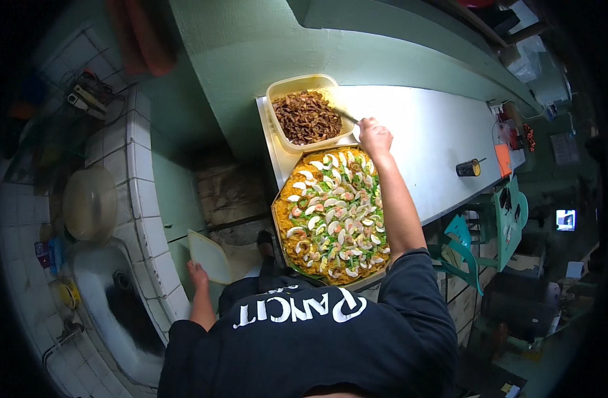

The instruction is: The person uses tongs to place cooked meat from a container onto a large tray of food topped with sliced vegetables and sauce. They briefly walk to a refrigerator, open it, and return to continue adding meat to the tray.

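My right hand (pixel 375 137) is closed around the handle of a metal utensil (pixel 344 115), which reaches into a square plastic container (pixel 336 95); its head is hidden, so spoon or fork I cannot tell. Dark brown cooked strips (pixel 306 117) fill much of that container. Just below it on the table lies a large many-sided tray of orange noodles (pixel 332 215), topped with egg slices, shrimp and chopped greens. Down at my left side, my left hand (pixel 198 273) grips the edge of a pale translucent lid (pixel 209 257), held away from the table.
The white table (pixel 423 126) runs along a green wall to the right. A dark cup (pixel 468 168) and an orange item (pixel 502 159) sit toward its far end. Teal chairs (pixel 462 249) stand at right. On the left are a tiled counter (pixel 144 192) and a sink (pixel 95 265).
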Demonstrator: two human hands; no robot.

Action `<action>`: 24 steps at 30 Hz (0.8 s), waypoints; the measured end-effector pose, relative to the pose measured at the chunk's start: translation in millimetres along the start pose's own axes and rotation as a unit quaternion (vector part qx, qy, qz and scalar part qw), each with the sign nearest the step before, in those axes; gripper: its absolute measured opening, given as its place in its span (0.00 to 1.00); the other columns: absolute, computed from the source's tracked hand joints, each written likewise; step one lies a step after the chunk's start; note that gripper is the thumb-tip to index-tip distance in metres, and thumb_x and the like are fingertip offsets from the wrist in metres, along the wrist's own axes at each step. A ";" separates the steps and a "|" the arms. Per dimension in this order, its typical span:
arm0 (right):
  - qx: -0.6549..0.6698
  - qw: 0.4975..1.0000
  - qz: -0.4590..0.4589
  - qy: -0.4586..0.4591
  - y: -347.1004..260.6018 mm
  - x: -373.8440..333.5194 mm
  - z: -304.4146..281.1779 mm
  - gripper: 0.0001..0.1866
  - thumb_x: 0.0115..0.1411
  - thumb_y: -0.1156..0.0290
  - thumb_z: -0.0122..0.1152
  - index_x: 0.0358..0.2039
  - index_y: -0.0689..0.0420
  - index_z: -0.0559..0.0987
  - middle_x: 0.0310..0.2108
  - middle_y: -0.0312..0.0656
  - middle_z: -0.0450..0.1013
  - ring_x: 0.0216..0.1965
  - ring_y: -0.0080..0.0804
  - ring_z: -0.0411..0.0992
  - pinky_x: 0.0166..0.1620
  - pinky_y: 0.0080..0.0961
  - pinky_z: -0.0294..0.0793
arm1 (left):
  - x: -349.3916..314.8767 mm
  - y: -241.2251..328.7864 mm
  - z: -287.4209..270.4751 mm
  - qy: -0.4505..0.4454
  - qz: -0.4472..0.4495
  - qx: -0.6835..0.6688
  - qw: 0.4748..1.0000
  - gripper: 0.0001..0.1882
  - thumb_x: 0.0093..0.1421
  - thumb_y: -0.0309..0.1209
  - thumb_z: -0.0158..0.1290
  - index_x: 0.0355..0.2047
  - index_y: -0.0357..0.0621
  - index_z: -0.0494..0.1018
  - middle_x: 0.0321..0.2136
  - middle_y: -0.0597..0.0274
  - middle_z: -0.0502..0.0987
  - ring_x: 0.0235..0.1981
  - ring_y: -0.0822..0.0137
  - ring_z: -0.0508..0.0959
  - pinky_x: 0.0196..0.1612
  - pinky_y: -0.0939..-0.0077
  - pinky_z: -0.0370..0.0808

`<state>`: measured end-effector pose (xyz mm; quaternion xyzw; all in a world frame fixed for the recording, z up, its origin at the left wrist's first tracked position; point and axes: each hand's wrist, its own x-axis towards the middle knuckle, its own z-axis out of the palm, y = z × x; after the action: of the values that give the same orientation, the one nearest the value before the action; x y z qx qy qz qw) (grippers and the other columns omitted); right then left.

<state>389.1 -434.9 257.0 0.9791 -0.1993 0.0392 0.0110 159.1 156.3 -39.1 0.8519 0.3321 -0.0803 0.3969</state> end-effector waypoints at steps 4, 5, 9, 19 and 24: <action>0.043 0.993 -0.102 -0.030 -11.6 -18.3 -0.4 0.13 0.62 0.59 0.51 0.34 0.52 0.80 0.36 0.42 0.76 0.36 0.47 0.76 0.40 0.45 0.74 | 6.9 14.2 6.1 -0.001 0.027 -0.006 1.000 0.17 0.65 0.30 0.43 0.53 0.38 0.64 0.46 0.45 0.73 0.48 0.48 0.73 0.52 0.60 0.66; 0.062 0.993 -0.099 -0.028 -10.0 -16.7 -7.1 0.13 0.63 0.59 0.51 0.34 0.52 0.80 0.36 0.42 0.76 0.36 0.47 0.76 0.41 0.45 0.74 | 6.7 18.8 7.0 -0.004 0.011 -0.009 1.000 0.17 0.65 0.30 0.43 0.53 0.38 0.64 0.45 0.45 0.73 0.48 0.49 0.73 0.52 0.60 0.66; 0.073 0.995 -0.066 0.008 -22.1 -5.2 -26.2 0.16 0.63 0.57 0.50 0.34 0.54 0.80 0.36 0.45 0.76 0.37 0.50 0.75 0.42 0.46 0.73 | 6.8 37.0 8.3 0.006 0.043 -0.019 0.999 0.16 0.65 0.29 0.43 0.52 0.38 0.65 0.45 0.46 0.74 0.47 0.50 0.74 0.52 0.61 0.66; 0.135 0.988 -0.035 -0.066 -55.1 15.7 -25.2 0.18 0.64 0.58 0.47 0.35 0.56 0.81 0.31 0.53 0.76 0.35 0.49 0.76 0.42 0.43 0.74 | -0.7 26.5 -1.3 0.002 0.030 -0.047 0.998 0.17 0.65 0.28 0.42 0.53 0.39 0.64 0.46 0.47 0.73 0.47 0.52 0.73 0.53 0.63 0.66; 0.012 1.000 -0.028 -0.002 -21.8 17.5 -23.7 0.15 0.62 0.61 0.50 0.30 0.57 0.81 0.33 0.49 0.77 0.37 0.50 0.76 0.39 0.46 0.74 | -8.5 14.9 -2.7 0.016 -0.008 -0.068 0.998 0.17 0.65 0.28 0.42 0.54 0.38 0.64 0.46 0.45 0.73 0.48 0.51 0.73 0.53 0.62 0.66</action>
<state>412.0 -420.8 281.9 0.9844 -0.1716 0.0398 -0.0001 161.6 147.1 -24.6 0.8214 0.3502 -0.0468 0.4478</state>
